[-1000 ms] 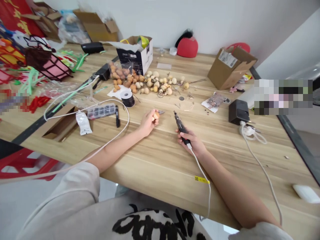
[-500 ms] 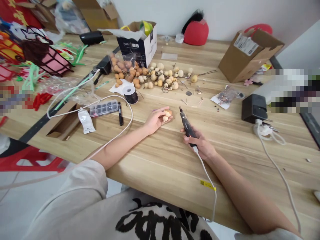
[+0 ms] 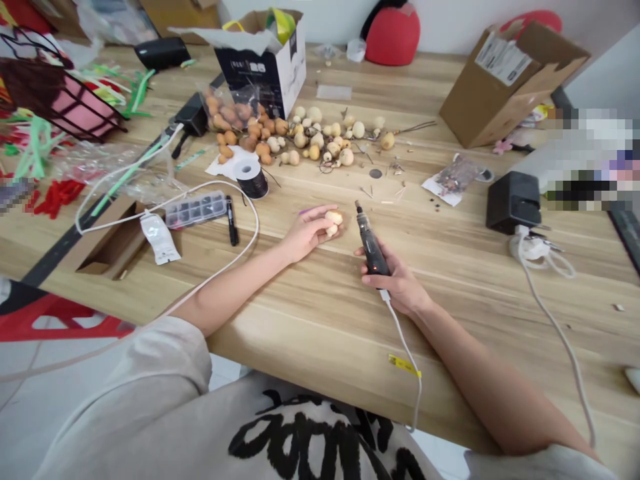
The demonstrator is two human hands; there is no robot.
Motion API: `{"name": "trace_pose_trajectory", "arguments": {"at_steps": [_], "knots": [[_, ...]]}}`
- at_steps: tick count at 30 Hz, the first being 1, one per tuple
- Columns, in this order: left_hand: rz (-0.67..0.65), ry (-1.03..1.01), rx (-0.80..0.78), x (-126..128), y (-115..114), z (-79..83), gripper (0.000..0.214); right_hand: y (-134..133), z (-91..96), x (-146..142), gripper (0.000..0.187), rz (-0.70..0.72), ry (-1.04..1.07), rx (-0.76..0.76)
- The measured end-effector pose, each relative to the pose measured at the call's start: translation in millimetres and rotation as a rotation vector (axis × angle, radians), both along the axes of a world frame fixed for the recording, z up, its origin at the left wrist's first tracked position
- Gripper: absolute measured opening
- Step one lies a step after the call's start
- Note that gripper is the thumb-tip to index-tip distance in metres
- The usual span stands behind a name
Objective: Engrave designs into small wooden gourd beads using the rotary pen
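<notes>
Between the fingers of my left hand (image 3: 306, 235) is a small pale gourd (image 3: 333, 219), an orange-brown patch on its upper side. My right hand (image 3: 397, 280) is wrapped round a black rotary tool (image 3: 371, 248), whose tip points up and away from me, apart from the gourd. A small red light glows on the tool's body, and a white cable (image 3: 400, 327) runs from its rear end over the table edge. Beyond my hands lies a heap of pale gourds (image 3: 316, 140), with browner gourds (image 3: 260, 130) to its left, some in a clear bag.
On the left are a wire spool (image 3: 252, 181), a black marker (image 3: 232, 221), a compartment box (image 3: 196, 211) and an open cardboard tray (image 3: 107, 243). A looping white cable crosses there. To the right stand a black power adapter (image 3: 513, 200) and a cardboard box (image 3: 505, 87).
My view has shifted slightly, so the tabletop things sit a little differently in it. The gourd has turned a little in my left fingers. My right hand keeps hold of the rotary tool.
</notes>
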State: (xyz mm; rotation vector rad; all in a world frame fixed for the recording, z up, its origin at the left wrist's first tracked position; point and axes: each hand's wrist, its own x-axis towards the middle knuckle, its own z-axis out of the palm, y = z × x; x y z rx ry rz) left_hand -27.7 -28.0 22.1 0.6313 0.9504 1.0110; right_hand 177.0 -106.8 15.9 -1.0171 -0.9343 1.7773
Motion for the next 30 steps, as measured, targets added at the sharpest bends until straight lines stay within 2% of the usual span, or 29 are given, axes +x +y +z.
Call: {"name": "trace_pose_trajectory", "arguments": {"at_steps": [6, 11, 19, 25, 30], "knots": [[-0.022, 0.022, 0.020, 0.3, -0.8, 2.0, 0.035, 0.5, 2.8, -2.0, 0.070, -0.061, 0.024, -0.056], [-0.024, 0.023, -0.005, -0.3, 0.5, 1.4, 0.036, 1.4, 3.2, -1.3, 0.061, -0.031, 0.017, -0.077], [-0.032, 0.005, -0.005, -0.5, 0.9, 0.0, 0.034, 1.5, 5.9, -0.9, 0.057, -0.022, -0.018, -0.091], [-0.032, -0.012, -0.004, -0.4, 0.8, 0.0, 0.033, 0.8, 9.2, -1.8, 0.060, -0.002, -0.021, -0.128], [-0.033, -0.017, -0.025, -0.8, 2.2, 0.7, 0.032, 0.5, 7.9, -2.1, 0.064, 0.001, -0.039, -0.103]]}}
